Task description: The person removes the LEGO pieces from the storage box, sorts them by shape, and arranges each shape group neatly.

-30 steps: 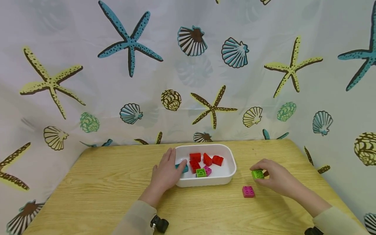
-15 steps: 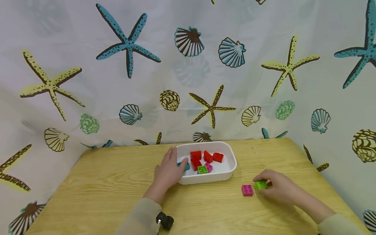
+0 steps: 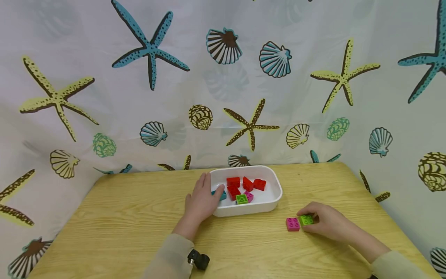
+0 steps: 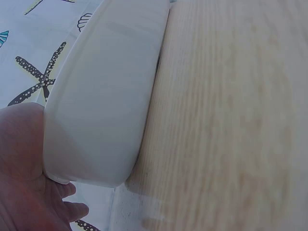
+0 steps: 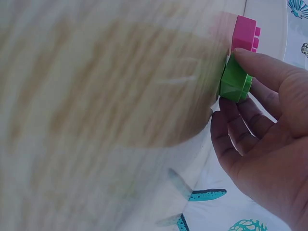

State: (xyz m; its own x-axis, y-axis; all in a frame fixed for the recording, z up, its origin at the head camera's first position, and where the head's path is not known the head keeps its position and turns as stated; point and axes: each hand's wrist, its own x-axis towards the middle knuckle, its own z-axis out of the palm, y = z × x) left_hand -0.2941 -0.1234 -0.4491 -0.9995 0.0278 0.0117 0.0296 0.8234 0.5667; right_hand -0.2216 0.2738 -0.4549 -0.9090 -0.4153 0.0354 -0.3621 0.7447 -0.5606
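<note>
My right hand [image 3: 329, 223] pinches a green toy brick [image 3: 306, 220] between thumb and fingers, low over the table, right beside a pink brick [image 3: 292, 224]. In the right wrist view the green brick [image 5: 236, 82] stands close against the pink brick [image 5: 244, 33], studs facing the same way. My left hand [image 3: 201, 201] holds the left end of a white tray [image 3: 251, 209], thumb over the wall and fingers outside. In the left wrist view the tray's side [image 4: 103, 96] fills much of the picture, with the left hand [image 4: 24, 168] at its end.
Inside the tray lie several red bricks [image 3: 233, 182], a teal brick [image 3: 223, 195] partly behind the left thumb, a green brick [image 3: 241, 199] and a pink brick [image 3: 249, 196]. The wooden table [image 3: 139, 217] ends at a hanging cloth [image 3: 174, 97] printed with starfish and shells.
My right hand has brought the green brick down and toward me, then left, up beside the pink brick. The left hand keeps its hold on the tray.
</note>
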